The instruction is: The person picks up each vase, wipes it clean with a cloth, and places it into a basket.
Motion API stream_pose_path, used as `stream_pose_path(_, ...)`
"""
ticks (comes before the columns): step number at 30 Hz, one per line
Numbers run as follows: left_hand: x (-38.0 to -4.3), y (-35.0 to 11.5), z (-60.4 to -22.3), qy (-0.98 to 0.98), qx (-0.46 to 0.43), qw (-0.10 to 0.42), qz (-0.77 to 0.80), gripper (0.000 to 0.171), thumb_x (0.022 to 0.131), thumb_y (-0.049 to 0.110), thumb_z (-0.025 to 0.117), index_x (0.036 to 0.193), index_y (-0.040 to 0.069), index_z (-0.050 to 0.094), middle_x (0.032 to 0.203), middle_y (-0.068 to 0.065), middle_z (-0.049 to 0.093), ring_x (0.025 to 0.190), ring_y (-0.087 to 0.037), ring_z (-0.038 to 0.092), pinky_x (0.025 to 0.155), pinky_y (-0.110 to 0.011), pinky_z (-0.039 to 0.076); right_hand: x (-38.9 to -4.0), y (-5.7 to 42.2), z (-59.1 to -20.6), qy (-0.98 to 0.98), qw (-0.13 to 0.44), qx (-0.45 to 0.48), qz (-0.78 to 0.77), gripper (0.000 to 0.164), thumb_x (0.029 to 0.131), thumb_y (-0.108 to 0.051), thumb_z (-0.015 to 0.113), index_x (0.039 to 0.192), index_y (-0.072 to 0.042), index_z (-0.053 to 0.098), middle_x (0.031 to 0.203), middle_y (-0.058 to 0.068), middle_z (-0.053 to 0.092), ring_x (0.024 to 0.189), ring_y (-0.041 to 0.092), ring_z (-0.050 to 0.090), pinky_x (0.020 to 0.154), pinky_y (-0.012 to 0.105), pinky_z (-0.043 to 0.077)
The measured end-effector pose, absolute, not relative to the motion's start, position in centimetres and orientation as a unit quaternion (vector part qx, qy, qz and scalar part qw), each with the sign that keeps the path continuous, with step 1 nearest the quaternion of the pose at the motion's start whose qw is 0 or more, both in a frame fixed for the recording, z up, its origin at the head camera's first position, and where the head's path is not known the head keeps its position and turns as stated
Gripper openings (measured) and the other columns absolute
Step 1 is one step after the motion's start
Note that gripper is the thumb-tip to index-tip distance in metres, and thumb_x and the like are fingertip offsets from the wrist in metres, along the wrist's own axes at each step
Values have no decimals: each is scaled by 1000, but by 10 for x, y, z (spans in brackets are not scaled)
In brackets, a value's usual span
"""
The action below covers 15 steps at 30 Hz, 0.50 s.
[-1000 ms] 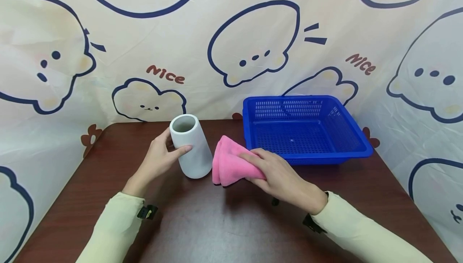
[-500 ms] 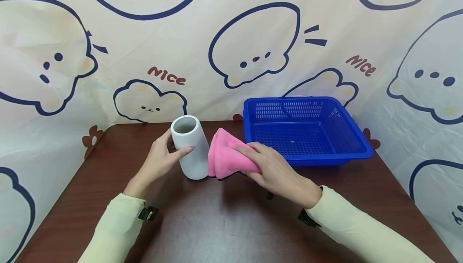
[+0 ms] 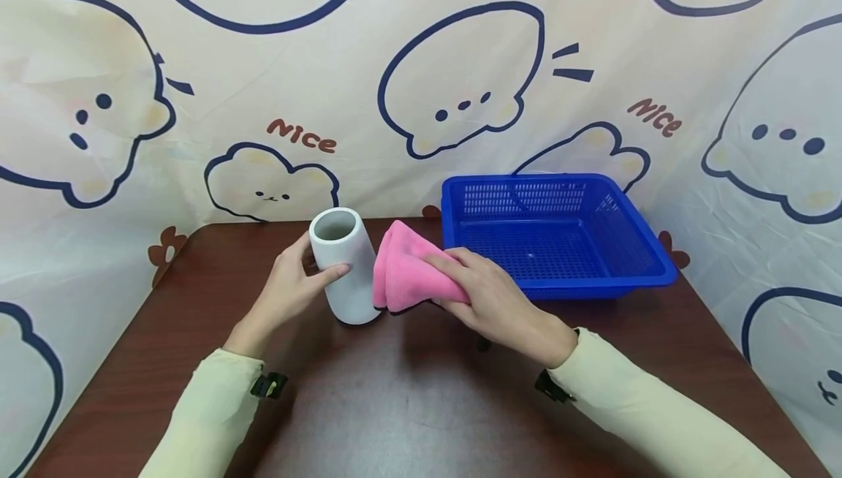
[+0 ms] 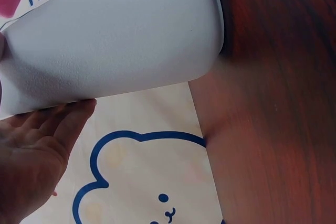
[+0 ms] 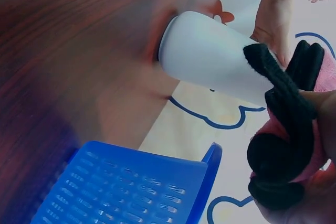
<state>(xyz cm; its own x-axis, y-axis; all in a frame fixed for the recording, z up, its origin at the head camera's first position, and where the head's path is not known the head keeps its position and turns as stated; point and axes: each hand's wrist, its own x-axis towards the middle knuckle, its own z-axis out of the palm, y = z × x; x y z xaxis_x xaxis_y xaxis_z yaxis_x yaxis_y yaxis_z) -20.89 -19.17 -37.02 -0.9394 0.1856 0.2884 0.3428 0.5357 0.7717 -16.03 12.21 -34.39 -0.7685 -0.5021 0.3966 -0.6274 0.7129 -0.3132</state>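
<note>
Since the earlier head frames, the pink cloth (image 3: 414, 270) and the right hand (image 3: 496, 302) have shifted up and toward the white vase (image 3: 349, 291), while the vase and the left hand (image 3: 289, 288) stay in much the same place. Seen from the head, the left hand holds the vase near its top, thumb across the front and fingers behind, and the vase's base is on the dark brown counter (image 3: 368, 419), its mouth facing up. Fingers of the right hand grip the bunched cloth, whose far edge overlaps the vase's side; I cannot tell whether they touch. A blue basket (image 3: 566, 291) with perforated walls stands at the back of the counter, just beyond the right hand. 2 pale sleeves (image 3: 204, 412) cover the forearms, a dark device (image 3: 268, 385) at each wrist, and behind hangs a pale backdrop (image 3: 355, 90) with navy cartoon outlines and the word "Nice" printed 2 times. From the left wrist, the vase fills the upper part, its base on the counter, the left hand's fingers along its side; bits of pink and blue show at the top. From the right wrist, the cloth's black edging curls in front of the vase, the left hand is at the vase beyond, and the basket's wall rises nearby.
</note>
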Motion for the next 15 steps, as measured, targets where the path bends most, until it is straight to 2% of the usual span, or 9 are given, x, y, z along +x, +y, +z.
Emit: stream_pose_path(15, -210, -192, -370, -874, -153, 80, -454, 70, 84, 39, 74, 143, 22, 41, 131, -9, 58, 111, -29, 63, 91, -50, 55, -167, 105, -334, -907, 139, 324, 230, 55, 88, -31, 70, 139, -29, 49, 126, -2, 60, 109, 16, 59, 89, 35, 53)
